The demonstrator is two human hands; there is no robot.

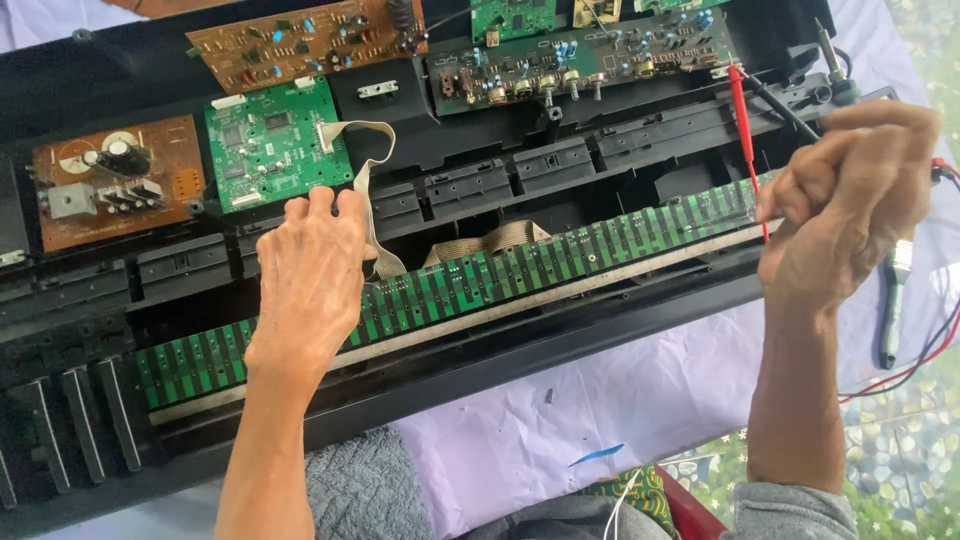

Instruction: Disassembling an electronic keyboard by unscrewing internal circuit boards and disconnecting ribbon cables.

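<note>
A long green key-contact circuit board lies slantwise inside an opened black keyboard chassis, running from the lower left up to the right edge of the case. The right hand is at the board's upper right end, its fingers curled tight together and pinching a thin red test probe that stands nearly upright, its tip down by the end of the board. The wrist is bent, the back of the hand faces the camera, and the forearm rises from the lower right in a grey sleeve.

The left hand reaches in from the bottom, forearm almost vertical, palm down over the left-middle stretch of the board. Its fingers are bent at the tips and press on the black plastic ledge just above the board, beside a grey ribbon cable; whether they grasp anything I cannot tell.

That cable loops up to a square green circuit board. To its left sits a brown power board, and another brown board and a dark board with knobs' shafts lie along the top. Red and black leads trail off to the right over a pale lilac cloth.
</note>
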